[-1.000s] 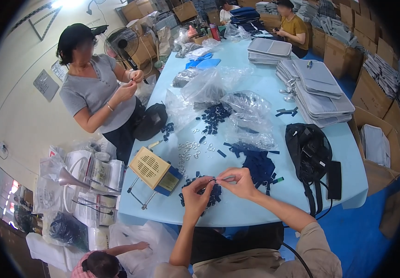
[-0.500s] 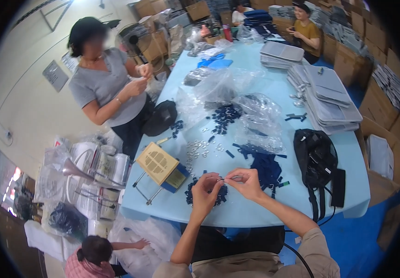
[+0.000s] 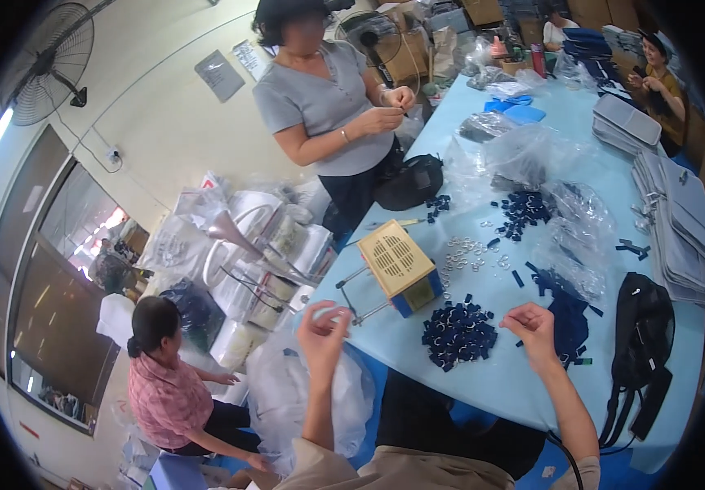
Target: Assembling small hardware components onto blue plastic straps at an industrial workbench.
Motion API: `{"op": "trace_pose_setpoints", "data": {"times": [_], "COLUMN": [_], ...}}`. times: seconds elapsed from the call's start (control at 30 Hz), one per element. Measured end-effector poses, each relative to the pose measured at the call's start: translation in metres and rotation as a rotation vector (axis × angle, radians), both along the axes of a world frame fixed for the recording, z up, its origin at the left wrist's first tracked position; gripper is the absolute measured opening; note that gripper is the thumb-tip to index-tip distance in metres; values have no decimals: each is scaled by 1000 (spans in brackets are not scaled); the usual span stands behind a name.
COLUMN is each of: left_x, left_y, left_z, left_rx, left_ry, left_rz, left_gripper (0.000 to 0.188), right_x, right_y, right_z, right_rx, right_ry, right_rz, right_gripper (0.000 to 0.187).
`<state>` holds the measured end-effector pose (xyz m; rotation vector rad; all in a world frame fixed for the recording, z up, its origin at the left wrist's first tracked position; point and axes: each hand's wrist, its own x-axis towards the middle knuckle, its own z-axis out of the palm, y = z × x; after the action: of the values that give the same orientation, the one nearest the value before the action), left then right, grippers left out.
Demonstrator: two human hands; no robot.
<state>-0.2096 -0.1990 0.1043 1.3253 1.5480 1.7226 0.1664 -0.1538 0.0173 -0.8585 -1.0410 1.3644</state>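
Head view: we are seeing a roundish heap of short navy-blue fabric loops with silvery metal bits point(image 3: 457, 336) lying on the pale blue table point(image 3: 585, 396) between our hands, nearer the right one, showing no clear long axis. Our left hand point(image 3: 322, 336) is hovering by the table's edge, loosely curled, seemingly empty; our right hand point(image 3: 537, 328) is pinching its fingertips together just beside the heap, and whether it is gripping anything we cannot tell
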Motion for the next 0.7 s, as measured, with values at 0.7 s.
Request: {"op": "trace_pose_setpoints", "data": {"times": [0.7], "left_x": [-84], "left_y": [45], "left_z": [-45], "left_rx": [-556], "left_ry": [-145], "left_rz": [-80], "left_gripper": [57], "right_x": [-6], "right_y": [3], "right_z": [-1], "right_rx": [-56], "right_ry": [8], "right_rz": [77], "right_gripper": [8]}}
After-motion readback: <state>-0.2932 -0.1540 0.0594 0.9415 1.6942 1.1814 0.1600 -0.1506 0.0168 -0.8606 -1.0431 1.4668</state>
